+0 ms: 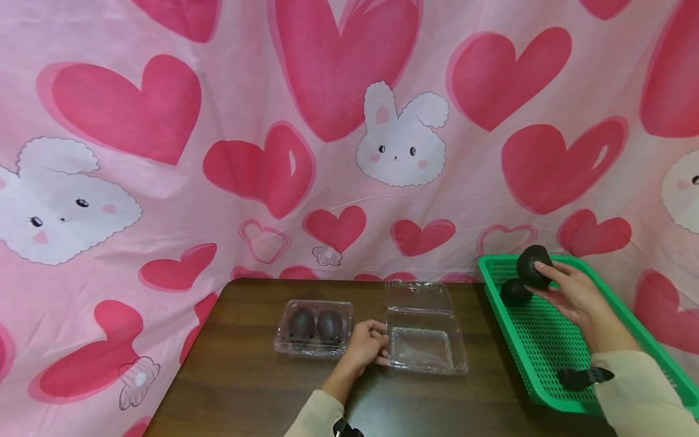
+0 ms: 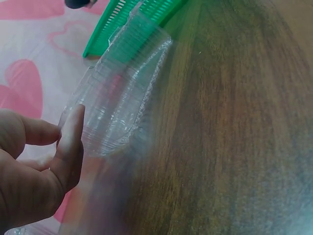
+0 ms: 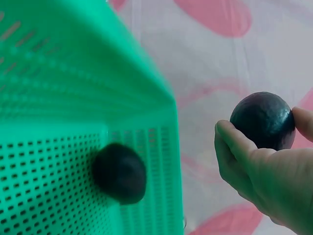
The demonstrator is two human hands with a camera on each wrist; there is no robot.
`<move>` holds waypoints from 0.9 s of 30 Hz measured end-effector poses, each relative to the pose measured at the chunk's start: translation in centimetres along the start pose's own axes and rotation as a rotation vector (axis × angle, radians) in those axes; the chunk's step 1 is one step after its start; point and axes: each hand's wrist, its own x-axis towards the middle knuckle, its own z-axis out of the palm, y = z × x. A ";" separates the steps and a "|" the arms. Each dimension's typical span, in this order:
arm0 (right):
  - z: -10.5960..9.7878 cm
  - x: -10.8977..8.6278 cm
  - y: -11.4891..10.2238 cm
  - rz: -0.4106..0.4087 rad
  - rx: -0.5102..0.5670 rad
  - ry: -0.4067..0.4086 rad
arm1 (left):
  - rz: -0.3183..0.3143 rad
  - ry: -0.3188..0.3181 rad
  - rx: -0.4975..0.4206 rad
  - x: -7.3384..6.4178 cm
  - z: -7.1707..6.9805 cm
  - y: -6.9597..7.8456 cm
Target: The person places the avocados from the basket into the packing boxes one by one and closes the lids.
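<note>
My right hand [image 1: 574,295] grips a dark, bumpy-skinned avocado [image 1: 533,266] above the far end of the green basket [image 1: 519,349]. In the right wrist view, the fingers and thumb sit on opposite sides of this avocado [image 3: 264,121]. A second avocado [image 1: 515,292] lies inside the basket, against its far end. My left hand [image 1: 364,345] pinches the left rim of an open clear plastic clamshell [image 1: 426,349], its lid folded back toward the wall. The left wrist view shows thumb and finger at the clamshell's edge [image 2: 117,98].
Left of my left hand stands a closed clear clamshell [image 1: 284,347] with two avocados [image 1: 315,323] inside. A pink cloth [image 1: 338,182] with hearts and rabbits hangs behind the brown wooden table [image 1: 235,376]. The basket's raised rim borders the table's right side.
</note>
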 end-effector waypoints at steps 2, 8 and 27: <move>0.8 -0.1 0.1 0.012 -0.032 -0.012 | -0.001 0.001 -0.001 0.0 0.0 0.0; 3.3 -0.1 1.0 0.010 -0.168 -0.062 | -0.001 0.009 0.010 0.1 -0.1 0.1; 9.3 0.7 6.0 0.048 -0.515 -0.155 | -0.011 0.011 0.016 0.1 0.0 -0.1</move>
